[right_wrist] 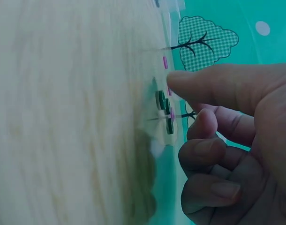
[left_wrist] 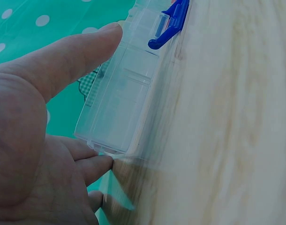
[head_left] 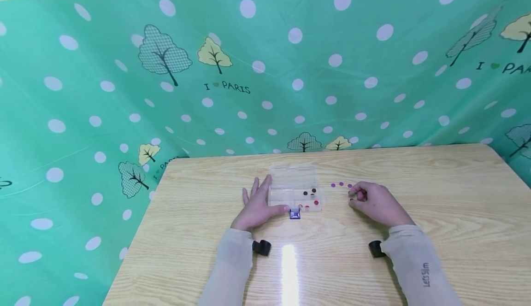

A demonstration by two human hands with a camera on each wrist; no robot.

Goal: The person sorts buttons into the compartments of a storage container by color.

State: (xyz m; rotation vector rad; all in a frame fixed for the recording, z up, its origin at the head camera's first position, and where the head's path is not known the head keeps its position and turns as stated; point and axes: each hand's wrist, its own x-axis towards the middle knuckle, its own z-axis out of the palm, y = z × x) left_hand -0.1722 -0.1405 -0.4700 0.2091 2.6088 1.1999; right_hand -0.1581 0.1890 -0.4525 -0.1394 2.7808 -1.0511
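Note:
A clear plastic compartment box [head_left: 281, 197] lies on the table with its lid [head_left: 292, 177] folded back. Its right-hand compartments hold a few dark discs [head_left: 305, 193] and a few red discs [head_left: 316, 203]. My left hand [head_left: 259, 208] spans the box's left end, fingers spread, the thumb along the front side near a blue latch [left_wrist: 169, 35]. To the right of the box, my right hand [head_left: 375, 201] hovers low over small dark green discs [right_wrist: 160, 100], thumb and forefinger apart with a gap between them. Its other fingers are loosely bent.
Purple discs [head_left: 341, 184] lie in a short row between the box and my right hand. The wood-grain table [head_left: 199, 250] ends at the back against a green dotted curtain [head_left: 232, 126]. Both wrists carry black cameras [head_left: 262, 248].

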